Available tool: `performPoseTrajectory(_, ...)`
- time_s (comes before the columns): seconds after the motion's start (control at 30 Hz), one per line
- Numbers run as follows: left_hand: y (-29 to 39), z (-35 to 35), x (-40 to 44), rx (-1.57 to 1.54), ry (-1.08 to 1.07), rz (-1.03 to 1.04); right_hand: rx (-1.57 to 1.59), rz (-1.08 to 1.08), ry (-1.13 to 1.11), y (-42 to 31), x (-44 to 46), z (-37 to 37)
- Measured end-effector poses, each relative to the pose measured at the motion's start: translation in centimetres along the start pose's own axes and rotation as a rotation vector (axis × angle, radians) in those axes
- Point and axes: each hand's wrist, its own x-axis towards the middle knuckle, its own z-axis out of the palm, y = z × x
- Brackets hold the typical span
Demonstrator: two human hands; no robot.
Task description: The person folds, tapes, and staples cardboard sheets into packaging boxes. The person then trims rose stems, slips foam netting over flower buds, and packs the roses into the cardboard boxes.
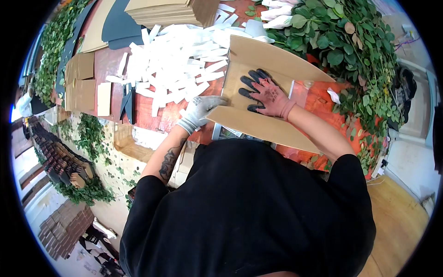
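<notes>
A folded piece of brown cardboard (272, 124) lies in front of me, with its far and near sides standing up from the middle panel. My right hand (269, 94), in a pink glove with black fingers, presses flat on the middle panel with its fingers spread. At the left end of the cardboard is my left hand (201, 111), in a pale grey glove. Its fingers are curled at the end of the piece, partly hidden by the near side, and appear to grip it.
White paper strips (180, 60) are heaped on the red table (170, 121). Black-handled scissors (128, 104) lie to their left. Behind stand stacked cardboard sheets (173, 14). Leafy green stems (341, 41) pile up at right, near white wrapped bundles (277, 16). Another person (27, 101) is far left.
</notes>
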Motion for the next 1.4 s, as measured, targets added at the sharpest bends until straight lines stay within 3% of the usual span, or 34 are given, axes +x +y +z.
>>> performPoseTrajectory(0.07, -0.5, 0.3, 0.1, -0.013, 0.000, 0.013, 0.026, 0.041, -0.057, 0.3, 0.1, 0.3)
performPoseTrajectory(0.13, -1.3, 0.7, 0.0, -0.032, 0.001, 0.028, -0.007, -0.071, 0.096, 0.2, 0.3, 0.1)
performPoseTrajectory(0.67, -1.2, 0.7, -0.4, -0.059, -0.032, -0.070, 0.038, -0.056, 0.115, -0.3, -0.1, -1.3)
performPoseTrajectory(0.73, -1.5, 0.8, -0.4, -0.006, -0.032, -0.048, -0.016, -0.020, -0.028, -0.6, -0.1, -2.0)
performPoseTrajectory(0.87, -1.5, 0.9, -0.5, 0.023, -0.044, -0.086, -0.056, -0.003, -0.058, -0.3, 0.1, -1.2)
performPoseTrajectory(1.03, -1.4, 0.8, -0.4, -0.070, -0.033, -0.084, -0.025, -0.105, 0.149, 0.1, 0.2, -0.3)
performPoseTrajectory(1.27, -1.2, 0.5, -0.4, 0.003, -0.128, -0.109, 0.019, -0.054, 0.024, -0.5, -0.2, -1.9)
performPoseTrajectory(1.4, -2.1, 1.1, -0.5, -0.079, -0.009, -0.058, 0.016, -0.027, -0.014, -0.6, -0.3, -2.2)
